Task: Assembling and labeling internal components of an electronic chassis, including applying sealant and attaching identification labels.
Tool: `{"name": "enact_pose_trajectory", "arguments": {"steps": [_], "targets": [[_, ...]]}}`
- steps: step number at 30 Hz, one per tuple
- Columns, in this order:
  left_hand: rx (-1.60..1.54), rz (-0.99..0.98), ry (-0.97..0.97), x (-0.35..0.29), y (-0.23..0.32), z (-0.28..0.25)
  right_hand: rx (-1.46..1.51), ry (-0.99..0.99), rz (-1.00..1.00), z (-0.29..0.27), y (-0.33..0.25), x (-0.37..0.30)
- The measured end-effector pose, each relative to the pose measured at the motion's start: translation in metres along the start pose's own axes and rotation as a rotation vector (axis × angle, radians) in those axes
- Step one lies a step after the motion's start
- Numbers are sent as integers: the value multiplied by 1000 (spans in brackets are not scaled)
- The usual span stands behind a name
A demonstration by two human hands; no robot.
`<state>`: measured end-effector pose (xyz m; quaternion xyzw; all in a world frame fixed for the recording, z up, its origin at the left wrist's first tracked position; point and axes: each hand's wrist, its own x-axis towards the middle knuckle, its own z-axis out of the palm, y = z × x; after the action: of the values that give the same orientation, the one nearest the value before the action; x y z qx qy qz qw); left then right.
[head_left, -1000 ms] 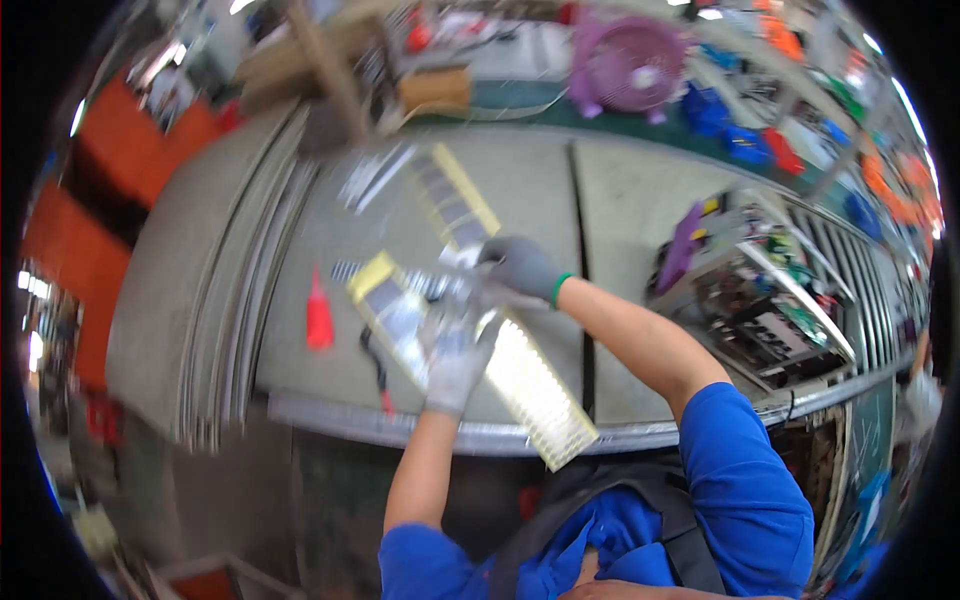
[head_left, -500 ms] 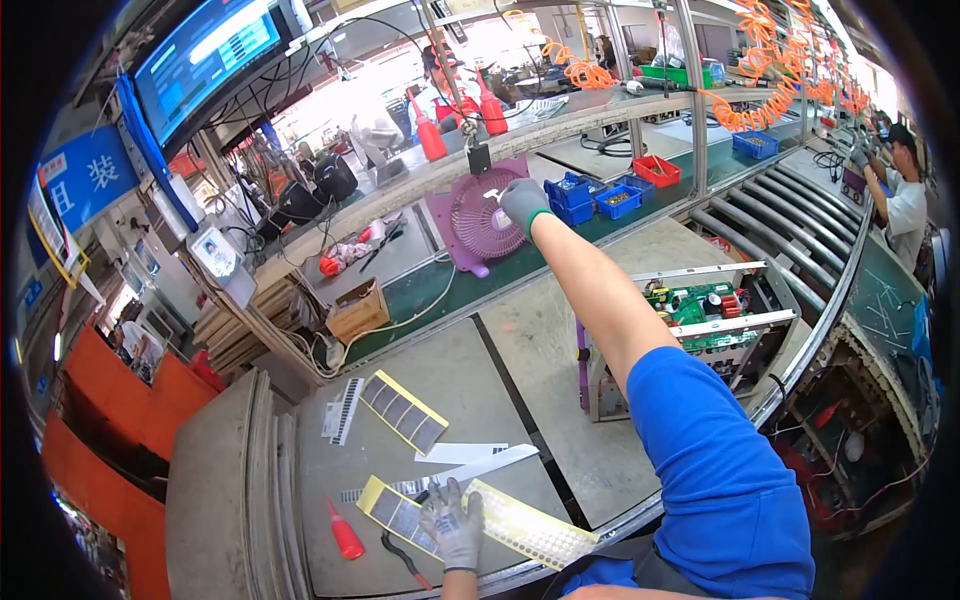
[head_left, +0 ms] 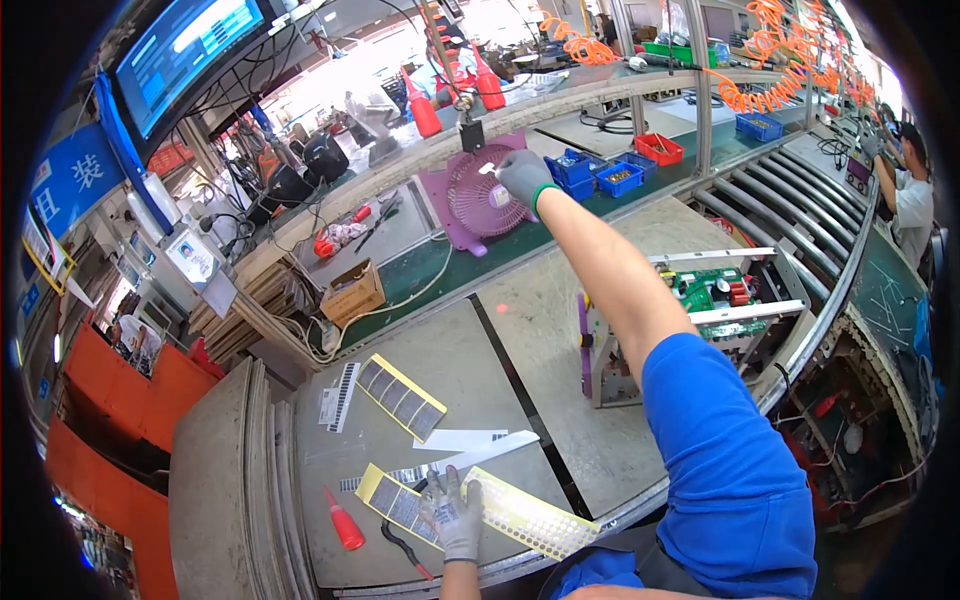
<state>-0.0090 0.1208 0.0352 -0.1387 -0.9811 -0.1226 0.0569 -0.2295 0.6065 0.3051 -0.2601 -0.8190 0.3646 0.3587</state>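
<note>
My right arm reaches far out to a purple fan [head_left: 474, 205] with a round wire grille, standing at the back of the bench. In its grey glove, my right hand [head_left: 523, 181] is closed with a small white piece [head_left: 487, 169] at its fingertips, in front of the grille; its exact kind is too small to make out. My left hand [head_left: 457, 520], gloved, lies with fingers spread on the near bench. Under and beside it are a yellow-edged sheet of dark labels [head_left: 395, 500] and a yellow sheet of round stickers [head_left: 535, 515].
Near my left hand lie a red squeeze bottle [head_left: 343, 522] and dark-handled pliers [head_left: 403, 548]. Another label sheet [head_left: 400, 395] lies farther off. An open chassis with a green circuit board [head_left: 715, 290] stands right, before a roller conveyor [head_left: 800, 205]. Blue bins [head_left: 618, 179] sit by the fan.
The view has shifted slightly. My right hand stays by the fan with the small white piece, a little changed in angle; my left hand rests in the same place.
</note>
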Motion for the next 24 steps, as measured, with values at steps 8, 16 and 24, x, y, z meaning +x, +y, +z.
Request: {"name": "enact_pose_trajectory", "arguments": {"steps": [8, 16, 24], "targets": [[-49, 66, 173, -2, 8, -7, 188, -195, -694, -275, -2, -159], [415, 243, 271, 7, 61, -11, 878, 340, 47, -421, 251, -316], [-735, 989, 331, 30, 491, -108, 1181, 258, 344, -360, 335, -291]]}}
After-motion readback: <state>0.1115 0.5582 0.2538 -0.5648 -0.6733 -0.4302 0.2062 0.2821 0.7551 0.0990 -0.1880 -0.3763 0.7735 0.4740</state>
